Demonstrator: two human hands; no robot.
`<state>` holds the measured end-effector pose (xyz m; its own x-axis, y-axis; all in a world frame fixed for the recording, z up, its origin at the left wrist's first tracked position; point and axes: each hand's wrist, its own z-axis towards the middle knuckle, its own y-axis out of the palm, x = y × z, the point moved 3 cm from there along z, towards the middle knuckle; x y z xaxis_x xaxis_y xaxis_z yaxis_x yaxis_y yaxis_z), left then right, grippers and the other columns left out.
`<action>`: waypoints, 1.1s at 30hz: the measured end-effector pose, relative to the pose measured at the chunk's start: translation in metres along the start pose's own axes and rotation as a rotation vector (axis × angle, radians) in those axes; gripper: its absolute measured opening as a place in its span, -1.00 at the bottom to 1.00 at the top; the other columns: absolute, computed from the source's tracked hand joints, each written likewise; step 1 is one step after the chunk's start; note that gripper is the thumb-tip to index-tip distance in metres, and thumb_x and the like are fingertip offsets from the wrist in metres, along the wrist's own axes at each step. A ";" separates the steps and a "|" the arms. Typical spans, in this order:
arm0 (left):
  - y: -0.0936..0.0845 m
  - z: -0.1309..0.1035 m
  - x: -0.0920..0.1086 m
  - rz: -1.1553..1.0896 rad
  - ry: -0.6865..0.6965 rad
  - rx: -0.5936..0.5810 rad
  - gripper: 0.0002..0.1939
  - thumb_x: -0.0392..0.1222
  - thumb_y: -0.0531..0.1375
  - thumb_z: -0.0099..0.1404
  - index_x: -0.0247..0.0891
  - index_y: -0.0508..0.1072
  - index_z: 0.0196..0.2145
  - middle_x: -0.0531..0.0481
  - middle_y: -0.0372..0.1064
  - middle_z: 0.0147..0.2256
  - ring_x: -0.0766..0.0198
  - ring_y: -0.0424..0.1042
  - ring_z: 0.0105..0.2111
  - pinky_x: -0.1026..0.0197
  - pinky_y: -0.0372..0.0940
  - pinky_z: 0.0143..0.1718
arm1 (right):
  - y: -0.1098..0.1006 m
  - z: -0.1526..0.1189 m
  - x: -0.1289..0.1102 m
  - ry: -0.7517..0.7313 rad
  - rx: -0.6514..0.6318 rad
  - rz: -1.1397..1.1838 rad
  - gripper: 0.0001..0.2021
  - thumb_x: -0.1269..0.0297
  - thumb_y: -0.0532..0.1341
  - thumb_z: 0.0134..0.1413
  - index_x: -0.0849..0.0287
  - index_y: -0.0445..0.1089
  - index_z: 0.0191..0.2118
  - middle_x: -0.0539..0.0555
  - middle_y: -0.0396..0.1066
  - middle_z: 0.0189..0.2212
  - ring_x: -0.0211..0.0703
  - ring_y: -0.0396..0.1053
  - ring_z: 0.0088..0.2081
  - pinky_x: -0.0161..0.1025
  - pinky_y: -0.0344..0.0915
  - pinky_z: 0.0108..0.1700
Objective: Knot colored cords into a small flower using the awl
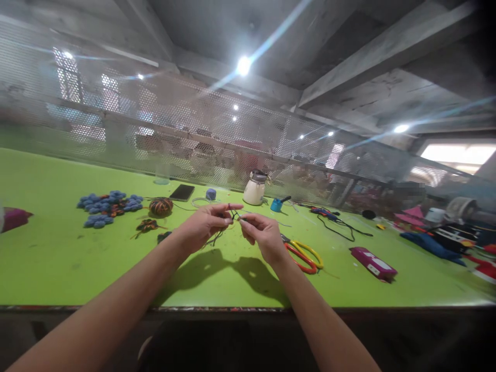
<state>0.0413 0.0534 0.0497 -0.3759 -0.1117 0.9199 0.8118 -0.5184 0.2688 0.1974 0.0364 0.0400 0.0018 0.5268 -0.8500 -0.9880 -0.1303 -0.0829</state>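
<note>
Dark yarn [233, 217] too small for clear detail

Single view: head camera is looking forward and down from above near side of green table [116, 279]. Forearms [112, 305] are entering from below; left hand [205, 227] and right hand [265, 235] are sitting close, just below centre. Wide view is also taking in perforated screen [217, 134] beyond, sloping down rightward, concrete ceiling [271, 31] above, window [457, 155] at far right.
</note>
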 end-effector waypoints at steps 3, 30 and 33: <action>0.004 0.000 0.002 0.117 0.064 -0.020 -0.42 -0.44 0.24 -0.01 -0.16 0.43 0.01 0.11 0.21 -0.50 0.42 0.13 -0.50 0.31 0.02 -0.45 | -0.001 0.003 0.008 0.052 0.018 -0.038 -0.78 0.20 0.30 -0.10 0.26 0.43 -0.35 -0.10 0.23 -0.73 -0.43 0.04 -0.72 -0.39 -0.03 -0.68; -0.005 -0.005 0.014 -0.341 0.105 0.002 -0.84 -0.49 0.22 0.02 -0.38 0.39 -0.65 0.01 0.27 -0.50 0.44 0.24 -0.51 0.34 0.25 -0.37 | -0.002 -0.006 -0.011 -0.131 0.015 -0.215 -0.83 0.23 0.26 -0.02 0.22 0.46 -0.32 -0.03 0.28 -0.63 -0.35 0.14 -0.64 -0.33 0.08 -0.61; -0.006 -0.004 0.012 -0.334 0.083 -0.013 -0.85 -0.48 0.22 0.04 -0.38 0.41 -0.62 0.02 0.25 -0.54 0.44 0.23 -0.52 0.36 0.23 -0.40 | -0.002 -0.005 -0.010 -0.070 -0.010 -0.151 -0.82 0.23 0.27 -0.04 0.23 0.46 -0.32 -0.05 0.26 -0.67 -0.37 0.10 -0.67 -0.35 0.04 -0.63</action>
<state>0.0303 0.0517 0.0584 -0.6558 -0.0021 0.7549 0.6321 -0.5483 0.5476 0.2000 0.0269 0.0464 0.1395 0.5982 -0.7891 -0.9757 -0.0531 -0.2127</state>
